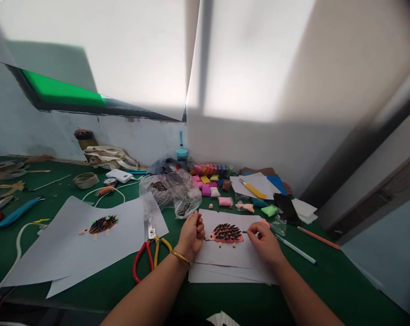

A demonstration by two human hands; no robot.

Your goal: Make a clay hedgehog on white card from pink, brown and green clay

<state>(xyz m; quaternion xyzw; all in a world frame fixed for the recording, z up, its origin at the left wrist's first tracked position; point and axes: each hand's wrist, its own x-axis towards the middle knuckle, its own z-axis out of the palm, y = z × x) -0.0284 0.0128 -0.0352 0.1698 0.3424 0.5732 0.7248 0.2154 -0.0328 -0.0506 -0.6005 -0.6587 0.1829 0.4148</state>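
Observation:
A hedgehog figure (227, 233) of pink clay lies on a white paper stack (225, 259), its back covered with dark, pointed pieces that look like sunflower seeds. To its right, my right hand (264, 241) pinches one small dark seed (245, 232), held just off the figure's tail end. My left hand (191, 235) rests at the paper's left edge, fingers curled in; a dark bit shows between them, mostly hidden. Farther left, a second hedgehog (103, 226) with green and brown dots lies on another white sheet (123, 240).
Red-and-yellow-handled pliers (152, 249) lie left of my left forearm. Behind are a clear plastic bag (171, 192) with dark seeds, several clay packets (225, 201) and a yellow cutter (253, 188). A pen (296, 249) and a pencil (318, 237) lie right, on the green table (347, 290).

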